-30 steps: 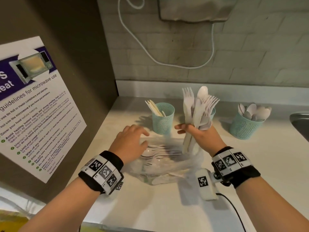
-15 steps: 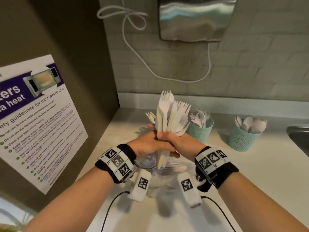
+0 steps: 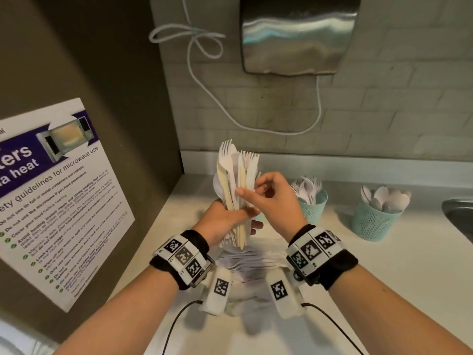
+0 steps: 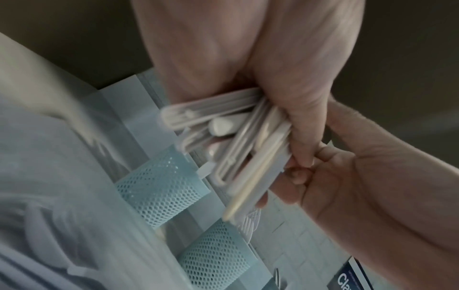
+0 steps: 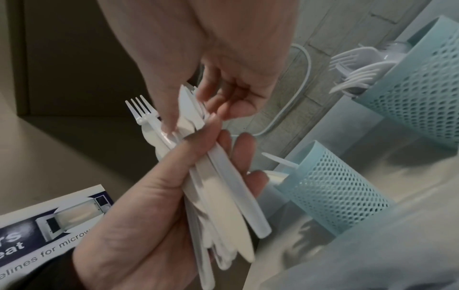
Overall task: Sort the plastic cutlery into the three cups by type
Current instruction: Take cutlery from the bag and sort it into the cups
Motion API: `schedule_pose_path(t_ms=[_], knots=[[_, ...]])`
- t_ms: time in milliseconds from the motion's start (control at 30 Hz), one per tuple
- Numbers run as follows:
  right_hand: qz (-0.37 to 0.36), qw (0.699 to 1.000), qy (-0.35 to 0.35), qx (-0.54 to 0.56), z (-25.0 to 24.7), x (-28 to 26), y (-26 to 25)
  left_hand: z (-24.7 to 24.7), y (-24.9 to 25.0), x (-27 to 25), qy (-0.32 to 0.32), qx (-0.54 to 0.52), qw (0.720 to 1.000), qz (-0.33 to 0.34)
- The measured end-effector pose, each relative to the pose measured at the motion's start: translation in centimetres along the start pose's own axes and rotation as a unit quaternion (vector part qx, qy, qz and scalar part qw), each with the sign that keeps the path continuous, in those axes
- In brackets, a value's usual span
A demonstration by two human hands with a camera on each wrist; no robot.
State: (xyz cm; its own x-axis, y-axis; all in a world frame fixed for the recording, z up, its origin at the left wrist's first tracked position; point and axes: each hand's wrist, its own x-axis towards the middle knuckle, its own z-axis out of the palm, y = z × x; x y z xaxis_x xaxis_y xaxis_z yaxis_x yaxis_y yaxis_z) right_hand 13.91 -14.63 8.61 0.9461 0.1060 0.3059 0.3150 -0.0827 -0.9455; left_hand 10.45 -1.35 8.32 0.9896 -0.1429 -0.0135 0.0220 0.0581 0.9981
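My left hand (image 3: 225, 221) grips a bundle of white and cream plastic cutlery (image 3: 235, 175) upright by the handles, above the counter. Forks, knives and a spoon are mixed in it. My right hand (image 3: 249, 188) is at the bundle's upper half; thumb and fingers pinch a white knife (image 5: 188, 106) among the pieces. Three teal mesh cups stand behind: the fork cup (image 3: 312, 203), the spoon cup (image 3: 376, 221), and the knife cup (image 5: 330, 188), mostly hidden by my hands in the head view. The left wrist view shows the handle ends (image 4: 236, 133) fanned in my fist.
A clear plastic bag (image 3: 245, 262) with more cutlery lies on the counter under my wrists. A microwave poster (image 3: 51, 196) hangs on the left wall. A metal dispenser (image 3: 297, 34) and a white cable (image 3: 204, 80) are on the tiled back wall. A sink edge (image 3: 458, 213) is at the right.
The bundle passed from my right hand to my left, which left the bag. My right hand let go of the handles and moved up to pinch a knife.
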Motion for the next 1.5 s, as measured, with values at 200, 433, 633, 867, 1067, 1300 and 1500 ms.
schedule_pose_path(t_ms=[200,433,633,867,1067,1300,1500], knots=[[0.031,0.999,-0.041,-0.012,0.2,1.1,0.2,-0.5,-0.2,0.0,0.01,-0.018,1.0,0.004],[0.008,0.998,-0.061,-0.011,0.4,1.5,-0.8,-1.0,0.0,0.6,0.007,-0.015,1.0,0.011],[0.032,0.995,-0.091,-0.018,0.1,2.0,-1.3,-1.1,-0.1,1.2,0.015,0.018,1.0,0.01],[0.028,0.992,-0.11,-0.054,0.2,3.5,-0.4,-1.4,-0.4,1.9,0.026,0.0,1.0,0.013],[0.024,0.991,-0.119,-0.057,0.6,4.5,-0.2,-1.8,-0.9,2.5,0.045,-0.033,0.998,0.012],[0.044,0.989,-0.137,-0.012,0.6,4.8,-0.1,-2.2,-1.1,3.0,0.04,-0.032,0.998,0.032],[0.045,0.983,-0.169,-0.061,0.4,5.7,0.2,-2.8,-1.5,3.0,0.07,-0.016,0.997,0.016]])
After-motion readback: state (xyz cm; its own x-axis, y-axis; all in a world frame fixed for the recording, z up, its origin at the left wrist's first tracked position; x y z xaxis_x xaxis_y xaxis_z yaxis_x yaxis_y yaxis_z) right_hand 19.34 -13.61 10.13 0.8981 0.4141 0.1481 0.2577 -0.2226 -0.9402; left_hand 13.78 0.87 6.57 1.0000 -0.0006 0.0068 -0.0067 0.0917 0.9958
